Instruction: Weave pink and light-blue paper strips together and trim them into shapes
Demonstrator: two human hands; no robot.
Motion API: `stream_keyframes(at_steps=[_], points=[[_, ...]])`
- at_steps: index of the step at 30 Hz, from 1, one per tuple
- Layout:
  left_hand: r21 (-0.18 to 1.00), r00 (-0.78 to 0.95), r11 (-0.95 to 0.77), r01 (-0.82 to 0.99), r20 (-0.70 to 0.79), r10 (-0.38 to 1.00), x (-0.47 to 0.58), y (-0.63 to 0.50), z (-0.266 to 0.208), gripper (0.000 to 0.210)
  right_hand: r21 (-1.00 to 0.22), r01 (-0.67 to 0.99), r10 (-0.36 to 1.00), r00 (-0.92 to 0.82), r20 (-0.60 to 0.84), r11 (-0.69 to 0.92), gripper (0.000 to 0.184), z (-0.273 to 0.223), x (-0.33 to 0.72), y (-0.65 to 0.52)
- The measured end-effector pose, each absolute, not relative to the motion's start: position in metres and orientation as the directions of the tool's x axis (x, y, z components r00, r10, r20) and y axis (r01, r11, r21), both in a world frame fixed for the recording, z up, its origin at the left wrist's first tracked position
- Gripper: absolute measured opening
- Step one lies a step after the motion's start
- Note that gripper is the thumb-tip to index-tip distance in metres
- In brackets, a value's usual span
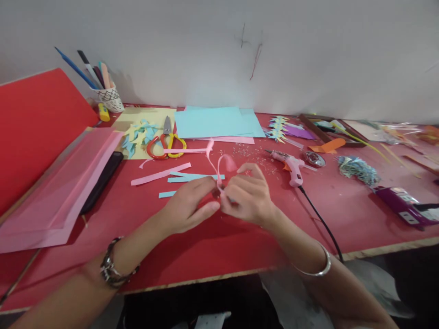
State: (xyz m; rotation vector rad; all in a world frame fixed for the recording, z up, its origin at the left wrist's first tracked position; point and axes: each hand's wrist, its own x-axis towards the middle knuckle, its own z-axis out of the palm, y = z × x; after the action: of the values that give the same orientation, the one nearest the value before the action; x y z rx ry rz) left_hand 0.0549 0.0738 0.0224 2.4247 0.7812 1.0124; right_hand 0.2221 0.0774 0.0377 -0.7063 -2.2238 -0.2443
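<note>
My left hand (192, 204) and my right hand (247, 194) meet over the middle of the red table, their fingertips pinched on a pink paper strip (218, 176). Two ends of the strip curl upward from between the fingers; the held part is mostly hidden and slightly blurred. Just beyond my left hand lie light blue paper strips (192, 177) and a flat pink strip (161, 174). Scissors (167, 132) with red and yellow handles rest farther back, partly on a cream sheet (168, 113). A pink glue gun (290, 165) lies to the right of my right hand.
Light blue sheets (212, 122) lie near the wall. Folded paper pieces (140, 136) sit at back left, by a pen cup (110, 98). A black cord (320, 221) runs from the glue gun over the front edge. On the right are a tray (353, 142) and a purple box (399, 205).
</note>
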Motion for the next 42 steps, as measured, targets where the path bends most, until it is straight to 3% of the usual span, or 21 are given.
stream_keyframes(at_steps=[3, 5, 10, 14, 19, 23, 25, 27, 29, 31, 35, 39, 42], points=[[0.52, 0.591, -0.774, 0.361, 0.514, 0.621, 0.057, 0.073, 0.022, 0.02, 0.099, 0.517, 0.311, -0.644, 0.699, 0.85, 0.025, 0.034, 0.219, 0.076], [0.544, 0.604, -0.75, 0.377, 0.469, 0.644, 0.057, 0.073, 0.025, 0.02, 0.13, 0.514, 0.278, -0.64, 0.716, 0.848, 0.021, 0.033, 0.218, 0.076], [0.605, 0.624, -0.685, 0.406, 0.365, 0.691, 0.058, 0.074, 0.028, 0.015, 0.051, 0.52, 0.34, -0.625, 0.703, 0.853, 0.008, 0.032, 0.217, 0.077], [0.62, 0.61, -0.673, 0.403, 0.366, 0.703, 0.057, 0.076, 0.029, 0.015, 0.004, 0.506, 0.355, -0.611, 0.708, 0.862, 0.012, 0.031, 0.217, 0.079], [0.667, 0.648, -0.656, 0.353, 0.332, 0.686, 0.051, 0.08, 0.036, 0.025, -0.17, 0.496, 0.431, -0.476, 0.767, 0.852, 0.013, 0.031, 0.221, 0.08], [0.778, 0.669, -0.533, 0.331, 0.204, 0.714, 0.048, 0.079, 0.044, 0.03, -0.102, 0.657, 0.448, -0.384, 0.807, 0.747, 0.016, 0.037, 0.222, 0.078], [0.819, 0.669, -0.483, 0.311, 0.172, 0.723, 0.047, 0.077, 0.047, 0.031, -0.122, 0.663, 0.514, -0.438, 0.737, 0.739, 0.015, 0.041, 0.222, 0.077], [0.837, 0.678, -0.459, 0.297, 0.154, 0.719, 0.047, 0.075, 0.048, 0.033, -0.237, 0.605, 0.603, -0.522, 0.603, 0.76, 0.009, 0.043, 0.222, 0.077], [0.832, 0.67, -0.452, 0.321, 0.137, 0.729, 0.045, 0.074, 0.048, 0.037, -0.37, 0.534, 0.648, -0.592, 0.479, 0.761, 0.016, 0.042, 0.223, 0.079], [0.807, 0.633, -0.457, 0.374, 0.137, 0.762, 0.044, 0.074, 0.046, 0.04, -0.462, 0.483, 0.661, -0.635, 0.4, 0.744, 0.024, 0.039, 0.223, 0.081], [0.714, 0.579, -0.527, 0.461, 0.207, 0.788, 0.039, 0.077, 0.041, 0.039, -0.526, 0.452, 0.661, -0.677, 0.324, 0.721, 0.029, 0.033, 0.222, 0.084], [0.679, 0.601, -0.574, 0.457, 0.24, 0.762, 0.029, 0.081, 0.036, 0.035, -0.649, 0.463, 0.728, -0.652, 0.212, 0.604, 0.031, 0.033, 0.224, 0.089], [0.715, 0.593, -0.537, 0.447, 0.213, 0.776, 0.021, 0.086, 0.03, 0.034, -0.633, 0.572, 0.827, -0.52, 0.212, 0.522, 0.019, 0.029, 0.229, 0.1]])
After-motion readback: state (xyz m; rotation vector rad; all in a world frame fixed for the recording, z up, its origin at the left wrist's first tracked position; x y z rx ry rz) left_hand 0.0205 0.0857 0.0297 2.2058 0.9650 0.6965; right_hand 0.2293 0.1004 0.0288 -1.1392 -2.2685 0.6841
